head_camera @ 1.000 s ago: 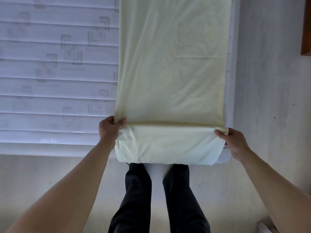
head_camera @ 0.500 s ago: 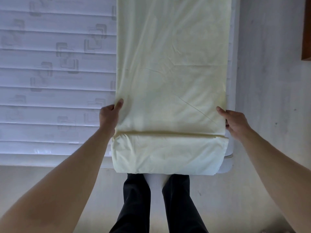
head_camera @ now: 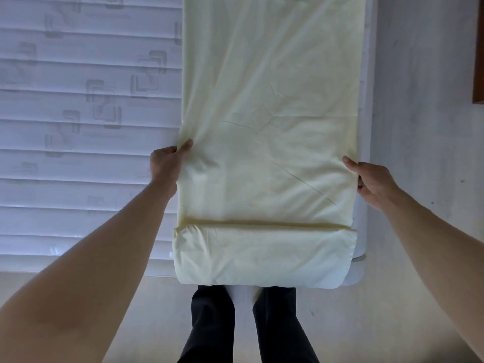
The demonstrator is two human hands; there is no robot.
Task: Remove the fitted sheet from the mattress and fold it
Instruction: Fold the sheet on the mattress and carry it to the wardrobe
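The left hand pinches the left edge of the pale yellow cotton fitted sheet at mid-left of the frame, thumb on top of the cloth and the other fingers curled under the edge. The right hand grips the opposite edge at mid-right, thumb lying along the cloth and the remaining fingers tucked under the side. Between the two hands the sheet lies as a long narrow strip running from the top centre of the frame down to the lower centre, where its near end hangs over the edge of the bed as a flap.

The strip rests along the right side of a white quilted mattress, whose stitched bands and square motifs fill the left half of the frame. Pale flooring shows to the right and below, with dark-trousered legs at the bottom centre.

The sheet appears already off the mattress and narrowed lengthwise, so the work in hand seems to be the crosswise folding. The next move probably calls for both hands to lift evenly and carry their section over, keeping the side edges aligned so the layers do not skew.
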